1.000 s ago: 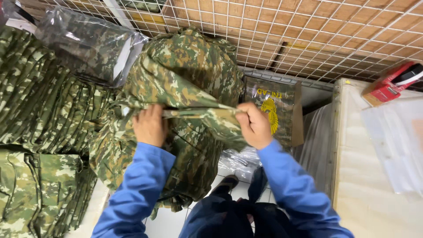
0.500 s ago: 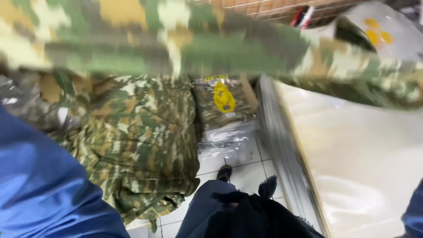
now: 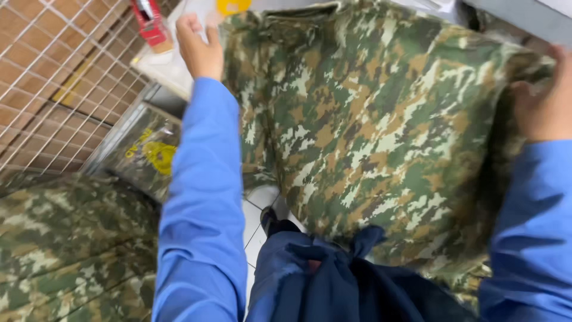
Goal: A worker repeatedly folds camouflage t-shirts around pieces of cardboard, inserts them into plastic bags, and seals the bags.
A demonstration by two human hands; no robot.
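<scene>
Both my hands are up and spread wide apart, stretching a camouflage garment [image 3: 369,125] out flat between them. My left hand [image 3: 199,45] is at the garment's upper left corner, fingers curled shut on the edge of the cloth, with my blue sleeve [image 3: 199,209] running down from it toward the bottom of the view. My right hand [image 3: 542,107] is at the far right, pinching the other edge, where the fabric folds around it; only part of that hand shows, but it is plainly closed on the cloth. The garment hangs in front of me over a pale surface [image 3: 164,74], its lower part dropping toward my dark blue trousers [image 3: 333,280]. Just beside my left hand, on that surface, lies a red tool [image 3: 149,21], and near it a yellow round thing [image 3: 233,6], cut off by the top edge. To the left stands a wire mesh panel [image 3: 53,77], with a clear bag with yellow print [image 3: 146,152] below it. A stack of folded camouflage clothing [image 3: 71,250] fills the lower left corner, well apart from the piece I hold.
</scene>
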